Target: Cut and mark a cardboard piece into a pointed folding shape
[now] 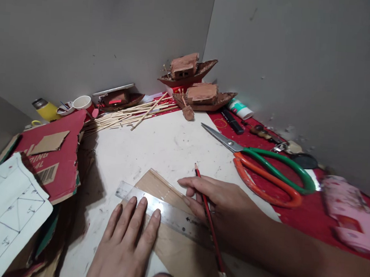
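Observation:
A clear ruler (172, 216) lies slantwise across a piece of brown cardboard (176, 249) on the white sheet. My left hand (132, 232) is spread flat, its fingertips pressing on the ruler and cardboard. My right hand (221, 205) rests on the right part of the cardboard with a red and black pencil (210, 219) held between its fingers. The pencil's sharpened tip points up and away, clear of the cardboard, and its blunt end points toward me. The right end of the ruler is hidden under my right hand.
Large scissors (235, 146) with green and orange handles lie to the right. Wooden sticks (126, 114) and brown model boats (203, 95) stand at the back. On the left are red cardboard (65, 146) and a paper drawing (9, 214). Pink cloth (355, 216) lies far right.

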Demonstrator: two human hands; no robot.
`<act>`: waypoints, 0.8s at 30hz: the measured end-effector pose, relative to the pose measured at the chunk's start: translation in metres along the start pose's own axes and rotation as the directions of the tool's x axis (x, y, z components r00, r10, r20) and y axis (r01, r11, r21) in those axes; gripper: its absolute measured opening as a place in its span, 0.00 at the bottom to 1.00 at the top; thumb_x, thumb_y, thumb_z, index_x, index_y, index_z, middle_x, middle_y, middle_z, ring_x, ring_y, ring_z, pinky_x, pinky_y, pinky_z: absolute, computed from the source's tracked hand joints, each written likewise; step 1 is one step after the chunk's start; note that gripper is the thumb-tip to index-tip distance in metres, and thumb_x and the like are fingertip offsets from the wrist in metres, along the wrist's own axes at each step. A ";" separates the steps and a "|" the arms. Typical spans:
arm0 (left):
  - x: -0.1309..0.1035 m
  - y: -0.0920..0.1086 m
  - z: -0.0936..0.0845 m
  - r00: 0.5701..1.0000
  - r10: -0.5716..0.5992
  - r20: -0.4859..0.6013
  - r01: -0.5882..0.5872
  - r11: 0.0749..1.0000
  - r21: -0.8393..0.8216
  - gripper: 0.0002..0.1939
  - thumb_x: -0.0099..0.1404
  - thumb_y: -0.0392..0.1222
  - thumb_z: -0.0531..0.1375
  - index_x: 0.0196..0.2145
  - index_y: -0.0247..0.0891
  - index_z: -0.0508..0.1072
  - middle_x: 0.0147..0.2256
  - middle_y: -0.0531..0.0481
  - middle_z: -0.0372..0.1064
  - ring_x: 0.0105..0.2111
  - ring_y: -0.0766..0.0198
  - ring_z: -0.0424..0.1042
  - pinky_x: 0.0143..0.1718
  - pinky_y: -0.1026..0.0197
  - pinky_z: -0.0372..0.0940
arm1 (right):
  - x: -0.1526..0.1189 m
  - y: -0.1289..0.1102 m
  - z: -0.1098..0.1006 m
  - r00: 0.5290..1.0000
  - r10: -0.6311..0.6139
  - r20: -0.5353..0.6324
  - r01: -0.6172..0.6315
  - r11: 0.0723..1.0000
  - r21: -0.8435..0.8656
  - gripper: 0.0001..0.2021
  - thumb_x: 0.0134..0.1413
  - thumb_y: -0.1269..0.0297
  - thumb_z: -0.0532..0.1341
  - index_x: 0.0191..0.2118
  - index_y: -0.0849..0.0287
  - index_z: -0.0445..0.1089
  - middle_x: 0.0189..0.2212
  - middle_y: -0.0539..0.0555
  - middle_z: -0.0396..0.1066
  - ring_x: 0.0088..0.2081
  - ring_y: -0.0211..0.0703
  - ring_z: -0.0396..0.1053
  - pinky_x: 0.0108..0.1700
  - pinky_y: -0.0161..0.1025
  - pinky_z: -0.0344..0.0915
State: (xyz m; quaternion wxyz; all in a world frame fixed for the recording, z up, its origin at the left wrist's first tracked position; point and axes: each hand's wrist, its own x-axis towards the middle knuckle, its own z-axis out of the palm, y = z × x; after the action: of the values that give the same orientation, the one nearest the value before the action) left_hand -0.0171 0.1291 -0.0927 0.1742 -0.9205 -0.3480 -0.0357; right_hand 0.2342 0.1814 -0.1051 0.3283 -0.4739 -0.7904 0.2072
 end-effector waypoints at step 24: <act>0.001 0.000 -0.002 1.000 0.011 -0.001 -0.011 1.000 0.014 0.42 0.62 0.68 0.53 0.61 0.32 0.65 0.58 0.33 0.66 0.59 0.41 0.58 0.57 0.46 0.49 | -0.001 0.002 0.002 0.999 -0.049 -0.002 0.049 0.999 -0.021 0.12 0.62 0.69 0.56 0.48 0.62 0.72 0.33 0.57 0.78 0.32 0.44 0.76 0.33 0.38 0.69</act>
State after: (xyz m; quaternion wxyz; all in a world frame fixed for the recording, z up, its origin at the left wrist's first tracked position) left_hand -0.0159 0.1288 -0.0907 0.1809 -0.9212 -0.3429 -0.0329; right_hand 0.2346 0.1811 -0.1083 0.3294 -0.4582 -0.8034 0.1902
